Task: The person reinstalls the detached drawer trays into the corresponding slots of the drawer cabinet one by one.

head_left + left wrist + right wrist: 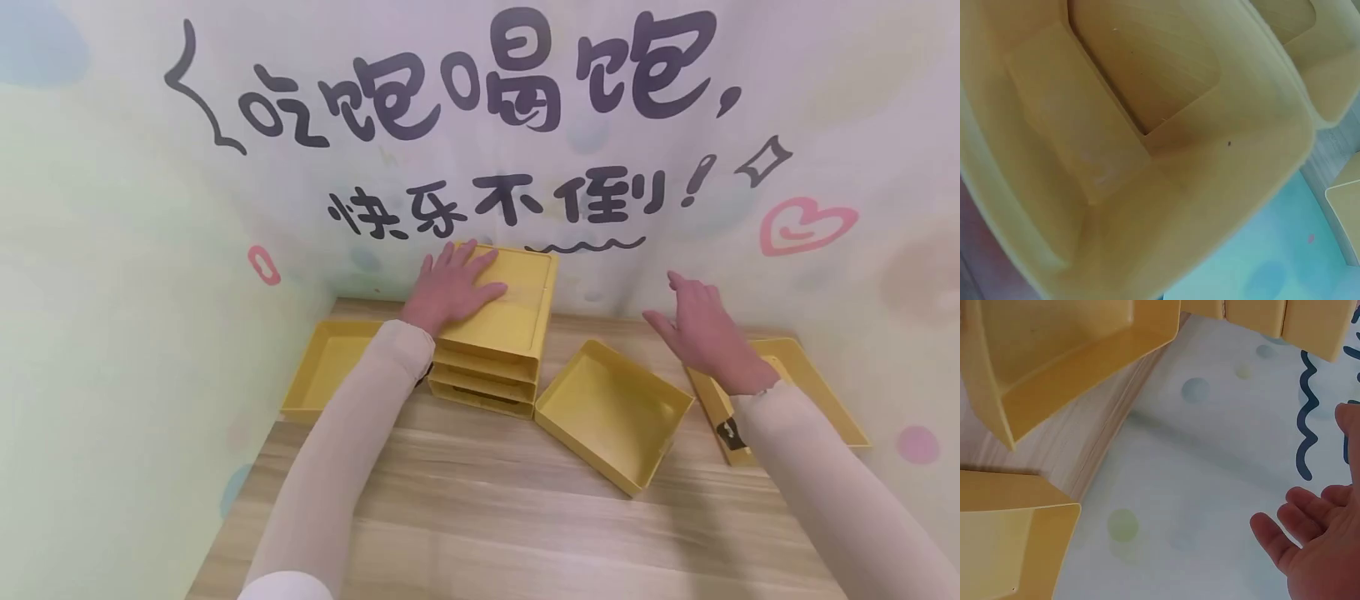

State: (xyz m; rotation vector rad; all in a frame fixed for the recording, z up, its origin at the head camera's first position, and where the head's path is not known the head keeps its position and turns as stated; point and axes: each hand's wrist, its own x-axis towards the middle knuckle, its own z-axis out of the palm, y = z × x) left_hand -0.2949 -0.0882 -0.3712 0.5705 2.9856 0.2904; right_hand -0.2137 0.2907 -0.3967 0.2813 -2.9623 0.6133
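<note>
In the head view a yellow drawer case (491, 321) with open slots in its front stands near the back wall. My left hand (452, 287) rests on its top with the fingers spread. The left wrist view is filled by the yellow inside of an open slot (1166, 169), and the hand itself hardly shows. My right hand (701, 325) is in the air to the right of the case, fingers extended, holding nothing. An open yellow drawer (611, 408) lies turned at an angle beside the case. In the right wrist view the right hand (1316, 531) appears against the wall.
Another yellow drawer (330, 367) lies left of the case, partly behind the left sleeve. More yellow drawers (813, 392) sit under the right forearm. The wood-grain table (480, 508) meets a printed wall covering (600, 283) at the back and a pale side wall (135, 333).
</note>
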